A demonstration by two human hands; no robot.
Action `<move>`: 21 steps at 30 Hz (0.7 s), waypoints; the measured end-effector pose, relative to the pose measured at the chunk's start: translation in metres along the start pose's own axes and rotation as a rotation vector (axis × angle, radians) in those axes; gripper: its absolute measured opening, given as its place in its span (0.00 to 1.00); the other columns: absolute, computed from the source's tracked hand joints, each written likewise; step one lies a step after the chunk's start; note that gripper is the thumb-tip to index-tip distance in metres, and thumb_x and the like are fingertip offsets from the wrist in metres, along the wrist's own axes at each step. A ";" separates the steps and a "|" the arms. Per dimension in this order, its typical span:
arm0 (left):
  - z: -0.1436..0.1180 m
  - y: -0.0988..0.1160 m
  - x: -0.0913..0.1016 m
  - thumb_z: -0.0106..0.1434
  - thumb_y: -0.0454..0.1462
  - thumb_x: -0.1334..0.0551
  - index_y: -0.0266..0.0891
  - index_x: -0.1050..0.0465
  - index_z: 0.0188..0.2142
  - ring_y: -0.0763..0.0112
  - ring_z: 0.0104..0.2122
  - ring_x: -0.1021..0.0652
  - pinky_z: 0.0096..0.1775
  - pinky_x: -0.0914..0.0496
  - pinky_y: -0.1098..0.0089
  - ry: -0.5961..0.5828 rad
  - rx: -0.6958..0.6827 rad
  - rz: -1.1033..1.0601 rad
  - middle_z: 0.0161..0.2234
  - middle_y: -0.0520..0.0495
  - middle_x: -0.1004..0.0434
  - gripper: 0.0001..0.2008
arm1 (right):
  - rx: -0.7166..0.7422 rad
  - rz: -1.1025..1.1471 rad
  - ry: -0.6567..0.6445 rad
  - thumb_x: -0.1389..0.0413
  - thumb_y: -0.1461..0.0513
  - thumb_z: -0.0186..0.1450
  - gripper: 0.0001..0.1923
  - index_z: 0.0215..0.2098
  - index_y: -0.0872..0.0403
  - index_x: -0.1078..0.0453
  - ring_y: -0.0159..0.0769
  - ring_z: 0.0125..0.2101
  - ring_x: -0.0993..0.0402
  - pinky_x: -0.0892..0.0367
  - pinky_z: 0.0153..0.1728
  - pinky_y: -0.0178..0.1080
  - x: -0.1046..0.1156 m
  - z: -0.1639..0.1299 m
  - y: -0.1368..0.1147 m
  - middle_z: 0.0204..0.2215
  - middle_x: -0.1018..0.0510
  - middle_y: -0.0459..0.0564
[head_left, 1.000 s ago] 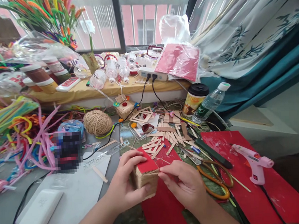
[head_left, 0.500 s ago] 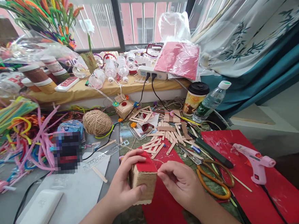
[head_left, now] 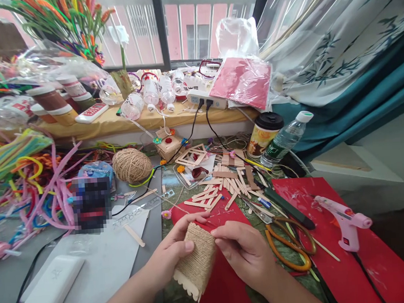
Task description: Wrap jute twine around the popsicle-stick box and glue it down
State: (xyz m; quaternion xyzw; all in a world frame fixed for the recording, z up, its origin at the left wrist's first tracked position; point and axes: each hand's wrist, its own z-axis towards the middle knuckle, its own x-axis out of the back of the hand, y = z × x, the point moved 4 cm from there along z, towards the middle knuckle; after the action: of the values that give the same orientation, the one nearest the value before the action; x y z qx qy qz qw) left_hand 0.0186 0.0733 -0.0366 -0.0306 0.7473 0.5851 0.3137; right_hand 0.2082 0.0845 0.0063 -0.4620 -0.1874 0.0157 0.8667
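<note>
My left hand (head_left: 172, 246) is wrapped around a small box (head_left: 197, 258) covered in rows of jute twine. The box is tilted, its twine-wound side facing me and the scalloped ends of its wooden sticks showing at the bottom. At the upper right corner of the box, my right hand (head_left: 246, 247) is closed in a pinch at the twine; the strand between the fingertips is mostly hidden. A loose length of twine (head_left: 178, 206) runs towards the box from the side of the twine ball (head_left: 132, 165).
Craft sticks (head_left: 232, 186) lie piled behind my hands. To the right are scissors (head_left: 287, 242), a pink glue gun (head_left: 345, 220) on red card (head_left: 375, 259), a paper cup (head_left: 263, 135) and a water bottle (head_left: 286, 141). Pipe cleaners (head_left: 49, 194) crowd the left; a white case (head_left: 47, 291) lies nearer.
My left hand has turned the box, so its red top has tipped out of sight and the twine-wound side faces me. The right hand stays pinched at the corner.
</note>
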 end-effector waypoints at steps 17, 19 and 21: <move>-0.003 0.007 0.003 0.60 0.52 0.29 0.44 0.24 0.49 0.37 0.68 0.40 0.66 0.44 0.47 0.010 -0.131 0.158 0.65 0.40 0.37 0.22 | 0.140 0.054 -0.136 0.42 0.55 0.76 0.15 0.58 0.46 0.33 0.36 0.33 0.30 0.32 0.35 0.36 -0.021 -0.009 -0.006 0.34 0.26 0.46; -0.004 0.005 0.003 0.58 0.52 0.28 0.44 0.24 0.47 0.37 0.68 0.40 0.66 0.44 0.47 0.012 -0.162 0.122 0.64 0.40 0.37 0.22 | 0.157 0.084 -0.168 0.44 0.57 0.77 0.14 0.60 0.45 0.33 0.36 0.34 0.30 0.32 0.35 0.36 -0.022 -0.008 -0.009 0.34 0.26 0.46; -0.003 0.003 0.003 0.57 0.51 0.27 0.44 0.24 0.47 0.37 0.68 0.40 0.65 0.43 0.47 0.018 -0.166 0.081 0.63 0.39 0.37 0.23 | 0.138 0.132 -0.171 0.47 0.60 0.78 0.12 0.59 0.45 0.31 0.36 0.33 0.30 0.33 0.35 0.36 -0.021 -0.006 -0.010 0.34 0.26 0.46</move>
State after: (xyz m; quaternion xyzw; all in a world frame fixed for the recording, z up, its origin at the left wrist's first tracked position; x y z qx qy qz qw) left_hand 0.0135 0.0726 -0.0355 -0.0315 0.6995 0.6570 0.2794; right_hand 0.1893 0.0701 0.0053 -0.4096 -0.2284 0.1248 0.8743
